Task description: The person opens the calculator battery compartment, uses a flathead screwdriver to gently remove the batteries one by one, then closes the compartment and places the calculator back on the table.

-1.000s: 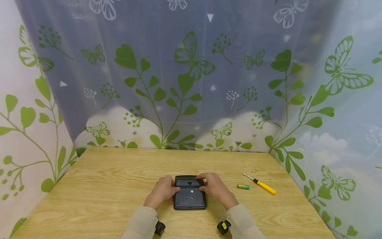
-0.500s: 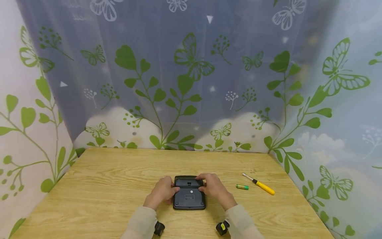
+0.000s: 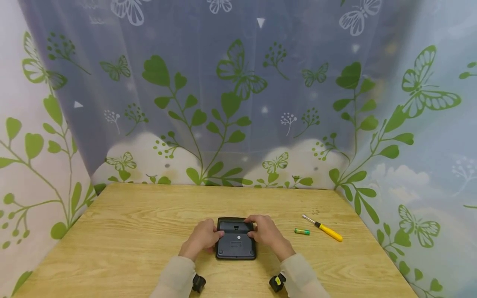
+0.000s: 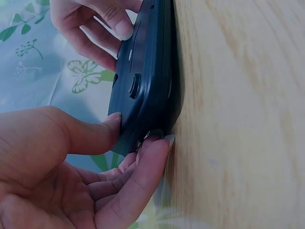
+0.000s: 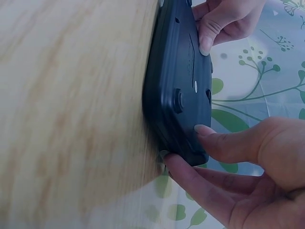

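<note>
A black calculator [image 3: 237, 248] lies with its underside up on the wooden table, showing round feet, a white dot and a recess across its far part. My left hand [image 3: 203, 236] grips its left edge. In the left wrist view the thumb [image 4: 97, 136] lies on the upturned back while fingertips curl beneath the rim. On the opposite edge my right hand [image 3: 267, 232] holds it likewise, thumb [image 5: 228, 144] on the back and a finger under the rim in the right wrist view. The keys and display are hidden underneath.
Right of the calculator a green battery [image 3: 302, 231] lies on the table [image 3: 141, 231]. Beyond it is a screwdriver [image 3: 328, 231] with a yellow handle. A patterned curtain [image 3: 179, 136] stands along the table's back edge, with similar cloth on both sides.
</note>
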